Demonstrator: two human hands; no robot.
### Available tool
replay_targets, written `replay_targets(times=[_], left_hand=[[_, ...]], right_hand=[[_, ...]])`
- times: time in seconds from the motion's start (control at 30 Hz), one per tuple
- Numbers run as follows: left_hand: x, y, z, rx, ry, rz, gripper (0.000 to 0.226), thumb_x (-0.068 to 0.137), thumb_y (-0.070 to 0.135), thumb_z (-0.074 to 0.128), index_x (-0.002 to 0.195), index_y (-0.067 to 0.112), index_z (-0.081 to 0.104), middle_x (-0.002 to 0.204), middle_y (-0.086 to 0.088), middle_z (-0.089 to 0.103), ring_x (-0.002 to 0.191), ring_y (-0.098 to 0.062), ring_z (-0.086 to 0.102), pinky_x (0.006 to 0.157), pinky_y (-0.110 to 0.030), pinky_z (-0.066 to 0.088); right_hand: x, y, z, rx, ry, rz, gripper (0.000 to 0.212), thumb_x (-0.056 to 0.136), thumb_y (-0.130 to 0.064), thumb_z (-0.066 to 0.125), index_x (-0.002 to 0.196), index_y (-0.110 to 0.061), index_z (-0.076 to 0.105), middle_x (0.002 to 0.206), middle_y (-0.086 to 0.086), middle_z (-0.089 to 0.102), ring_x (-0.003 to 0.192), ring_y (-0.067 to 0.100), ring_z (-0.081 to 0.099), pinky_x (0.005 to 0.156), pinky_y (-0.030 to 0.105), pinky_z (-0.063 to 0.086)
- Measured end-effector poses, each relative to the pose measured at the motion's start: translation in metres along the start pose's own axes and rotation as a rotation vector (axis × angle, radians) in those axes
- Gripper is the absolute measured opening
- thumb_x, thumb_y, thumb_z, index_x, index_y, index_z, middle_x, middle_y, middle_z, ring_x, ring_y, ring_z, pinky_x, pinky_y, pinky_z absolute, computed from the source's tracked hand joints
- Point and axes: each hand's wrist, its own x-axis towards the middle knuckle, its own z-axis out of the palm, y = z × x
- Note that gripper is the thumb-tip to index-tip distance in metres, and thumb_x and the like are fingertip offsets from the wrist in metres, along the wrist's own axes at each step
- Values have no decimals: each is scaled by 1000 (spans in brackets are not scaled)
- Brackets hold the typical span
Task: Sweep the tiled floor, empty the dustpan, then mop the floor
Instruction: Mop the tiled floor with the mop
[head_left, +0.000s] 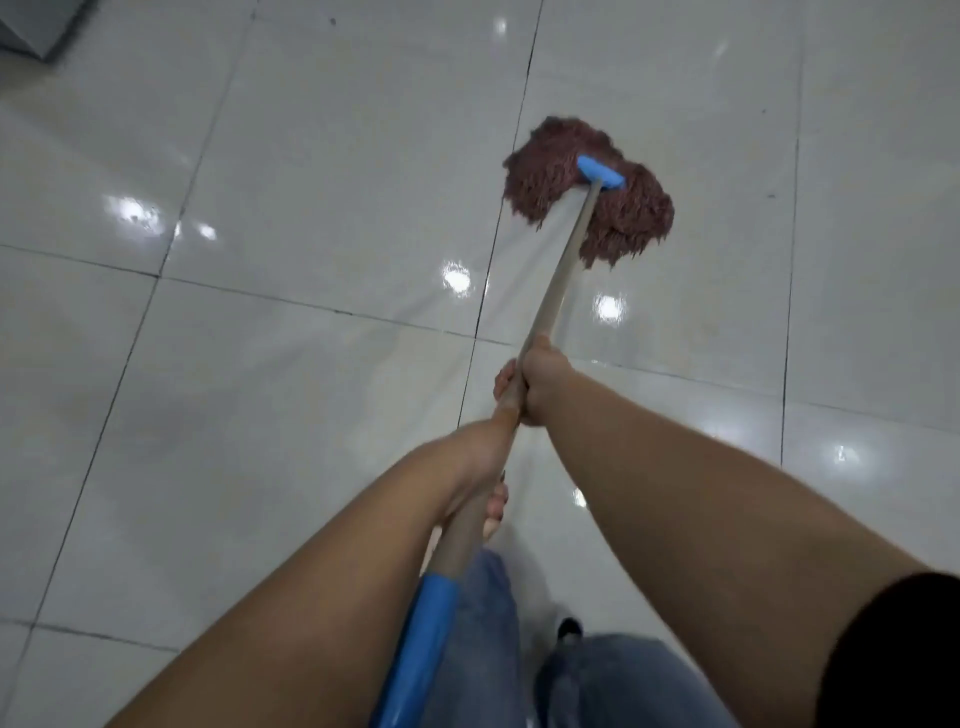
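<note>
Head view: mop handle (563, 265) is gripped by both hands. Right hand (543, 382) is wrapped around the shaft further down toward the mop end, fingers curled round the near side, thumb side up. Left hand (480, 480) is clenched on the same shaft closer to the body, just above the blue grip sleeve (418, 654); its fingertips are seen curling under the handle. The 2 hands are set apart along the shaft, not touching each other.

Handle is tan, angled up and right from the lower middle of the frame to the mop head. Mop head (589, 200) is a reddish-brown string type, spread flat on the tiled floor (291, 218), in the upper right of centre. A blue clamp (600, 172) joins the handle to the strands. The head lies just right of a dark grout line, mostly on 1 tile.

Floor is glossy white tile with dark grout joints; several bright light reflections are visible. A wet-looking sheen is seen on the tiles left of and below the mop head.

Both forearms are bare; a dark sleeve (893, 654) is seen at the lower right edge. Blue jeans (608, 680) are visible at the bottom, with a dark shoe (569, 627) tip beside them. A grey object (36, 26) sits in the top left corner, blurred, cannot be identified.
</note>
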Motion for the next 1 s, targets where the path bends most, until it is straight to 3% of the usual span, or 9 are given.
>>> replay_targets(times=[0.1, 0.43, 0.5, 0.67, 0.73, 0.83, 1.0], left_hand=[[6, 42, 14, 1, -28, 7, 80, 62, 92, 32, 65, 12, 38, 40, -1, 36, 25, -12, 30, 38, -14, 37], [30, 214, 98, -42, 23, 65, 79, 68, 89, 29, 71, 10, 38, 47, -1, 31, 24, -11, 27, 39, -12, 34], [37, 249, 125, -76, 34, 50, 80, 67, 90, 28, 69, 11, 38, 50, -1, 30, 26, -10, 26, 39, -11, 31], [60, 316, 185, -161, -5, 114, 76, 70, 87, 30, 68, 12, 39, 35, 0, 32, 19, -10, 26, 38, -9, 34], [66, 325, 194, -196, -6, 125, 71, 72, 83, 36, 69, 13, 39, 30, 2, 31, 18, -9, 27, 36, -10, 35], [73, 317, 194, -184, 7, 142, 64, 78, 76, 39, 68, 13, 38, 27, 1, 30, 17, -10, 25, 37, -9, 35], [71, 245, 181, -141, -4, 118, 56, 80, 75, 36, 72, 21, 45, 31, 0, 31, 21, -10, 25, 39, -8, 31]], right_hand=[[11, -43, -6, -33, 29, 9, 44, 95, -43, 33, 65, -12, 34, 46, 0, 33, 28, 13, 32, 34, 8, 33], [79, -222, -43, 20, -41, 11, 34, 93, -40, 39, 68, -16, 35, 60, -3, 31, 46, 9, 32, 35, 4, 28], [91, -261, -60, 25, -37, 1, 36, 94, -42, 39, 69, -17, 33, 62, -3, 28, 48, 8, 30, 33, 11, 25], [123, -341, -95, -116, -59, -98, 22, 100, -34, 29, 100, -14, 36, 68, 1, 35, 51, 10, 34, 32, 5, 33], [125, -353, -103, -218, -60, -127, 26, 101, -32, 26, 103, -8, 37, 66, 6, 43, 51, 12, 40, 31, 11, 38], [127, -351, -109, -316, -58, -185, 33, 102, -29, 26, 115, -3, 43, 70, 17, 53, 56, 20, 53, 57, 29, 52], [135, -304, -116, -381, -41, -173, 46, 99, -35, 29, 127, -2, 45, 78, 18, 62, 59, 22, 60, 54, 35, 51]])
